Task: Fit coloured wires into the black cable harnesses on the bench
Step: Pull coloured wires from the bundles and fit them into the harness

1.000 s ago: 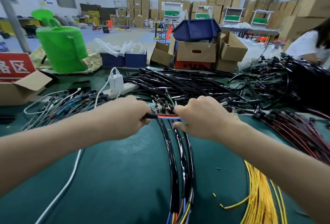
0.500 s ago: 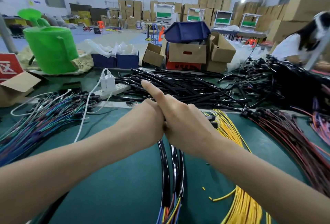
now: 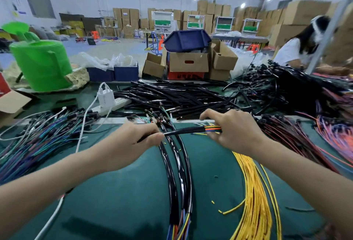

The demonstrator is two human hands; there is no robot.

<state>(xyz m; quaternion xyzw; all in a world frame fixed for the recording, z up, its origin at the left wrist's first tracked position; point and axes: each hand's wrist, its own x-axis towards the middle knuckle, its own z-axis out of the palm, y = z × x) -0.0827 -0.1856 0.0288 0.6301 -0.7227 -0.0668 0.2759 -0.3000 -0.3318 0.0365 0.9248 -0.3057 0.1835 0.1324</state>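
Both now apart, unlike before: left grip (image 3: 133, 140) holds harness (image 3: 183, 130), right grip (image 3: 229, 130) pinches wires (image 3: 213, 129).

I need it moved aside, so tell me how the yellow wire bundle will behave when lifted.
The yellow wire bundle probably droops and splays: thin strands lie curved, with no tie visible. Likely light for its length. The cut yellow piece beside it would probably stay behind.
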